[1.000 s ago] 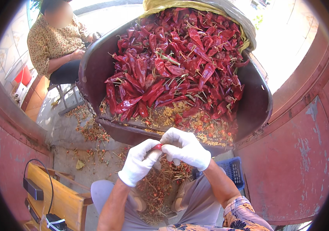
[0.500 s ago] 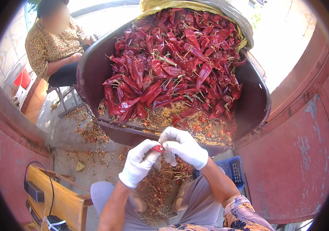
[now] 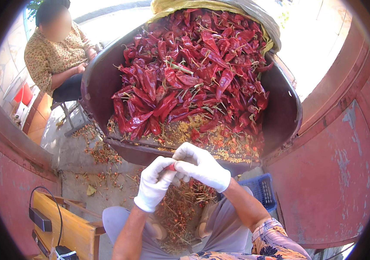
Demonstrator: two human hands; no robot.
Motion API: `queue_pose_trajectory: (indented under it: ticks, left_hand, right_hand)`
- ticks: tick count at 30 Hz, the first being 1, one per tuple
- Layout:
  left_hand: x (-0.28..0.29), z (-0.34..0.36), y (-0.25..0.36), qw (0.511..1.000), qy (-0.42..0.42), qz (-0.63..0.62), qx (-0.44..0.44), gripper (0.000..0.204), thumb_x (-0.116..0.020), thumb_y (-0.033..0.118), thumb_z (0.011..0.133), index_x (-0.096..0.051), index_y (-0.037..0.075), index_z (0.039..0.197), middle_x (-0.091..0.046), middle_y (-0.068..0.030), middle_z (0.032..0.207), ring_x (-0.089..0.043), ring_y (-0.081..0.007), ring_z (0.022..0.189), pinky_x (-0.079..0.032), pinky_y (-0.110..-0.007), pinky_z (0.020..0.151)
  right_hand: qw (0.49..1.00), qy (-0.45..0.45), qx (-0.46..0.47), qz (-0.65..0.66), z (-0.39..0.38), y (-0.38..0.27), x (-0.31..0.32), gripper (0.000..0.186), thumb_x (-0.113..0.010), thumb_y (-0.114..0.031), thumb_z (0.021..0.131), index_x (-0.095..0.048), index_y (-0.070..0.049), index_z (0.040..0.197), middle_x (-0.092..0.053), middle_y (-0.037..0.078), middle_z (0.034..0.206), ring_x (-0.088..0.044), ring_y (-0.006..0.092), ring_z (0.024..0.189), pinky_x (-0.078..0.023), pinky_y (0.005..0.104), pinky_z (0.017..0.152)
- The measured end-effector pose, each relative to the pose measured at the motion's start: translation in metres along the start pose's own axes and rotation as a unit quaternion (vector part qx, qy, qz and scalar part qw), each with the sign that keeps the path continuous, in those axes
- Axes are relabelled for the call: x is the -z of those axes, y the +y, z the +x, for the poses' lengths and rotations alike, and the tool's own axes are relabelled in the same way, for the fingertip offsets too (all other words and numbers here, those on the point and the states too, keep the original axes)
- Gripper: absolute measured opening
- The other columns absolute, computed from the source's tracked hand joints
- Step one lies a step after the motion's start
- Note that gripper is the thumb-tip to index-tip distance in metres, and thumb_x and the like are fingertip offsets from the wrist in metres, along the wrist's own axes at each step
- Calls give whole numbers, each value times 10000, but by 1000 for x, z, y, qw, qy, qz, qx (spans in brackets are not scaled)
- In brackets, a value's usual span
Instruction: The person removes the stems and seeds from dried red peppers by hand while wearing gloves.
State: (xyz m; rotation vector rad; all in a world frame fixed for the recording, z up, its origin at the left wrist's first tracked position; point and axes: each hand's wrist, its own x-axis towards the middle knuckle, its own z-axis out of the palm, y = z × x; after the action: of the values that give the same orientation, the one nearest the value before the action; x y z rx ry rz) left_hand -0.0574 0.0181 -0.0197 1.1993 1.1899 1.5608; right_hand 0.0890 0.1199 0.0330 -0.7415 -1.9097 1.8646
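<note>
Both my hands wear white gloves and meet in front of the cart's near edge. Between the thumb and fingers of my left hand [image 3: 153,184] is a dried red chili pepper [image 3: 171,167], of which only one end shows. My right hand [image 3: 204,169] pinches at that same end, its fingers bent over it. Beyond them a large heap of dried red chili peppers [image 3: 193,78] fills a dark metal cart bed [image 3: 282,102]. Loose yellow seeds [image 3: 185,131] and bits of stem lie at the bed's near side.
Stems and debris [image 3: 176,219] litter the floor between my feet. A blue plastic crate [image 3: 260,190] stands by my right leg, a wooden stool [image 3: 70,216] with a black power adapter to my left. Someone [image 3: 61,56] sits at the far left. Red metal panels [image 3: 323,182] flank both sides.
My right fingers have closed further over the pepper's end, so less of it shows. The view has shifted slightly; the heap looks the same.
</note>
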Motion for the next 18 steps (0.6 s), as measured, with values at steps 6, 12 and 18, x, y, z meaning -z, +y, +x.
queue_pose_trajectory:
  ticks: [6,12,18]
  left_hand:
    - [-5,0,6,999,21,-44,21,128,-588,70,945,-601,16,1061,-631,-44,919,-628,-103,792,-542,-250,634]
    - [-3,1,1,999,24,-29,28,134,-590,100,951,-608,14,1052,-647,-49,907,-631,-106,747,-539,-249,631]
    - [-1,5,5,984,118,-95,90,134,-618,102,928,-554,34,1024,-582,-13,796,-578,-81,673,-501,-226,597]
  right_hand:
    - [999,22,39,10,1,13,3,197,-468,-37,859,-580,-22,1021,-634,31,833,-616,95,699,-517,255,619]
    - [1000,17,15,7,1,7,0,167,-579,-126,901,-581,-26,1034,-626,26,829,-565,69,656,-481,247,596]
    - [985,2,73,-156,0,4,-3,258,-557,-67,816,-610,-65,1068,-643,92,898,-646,218,827,-520,338,743]
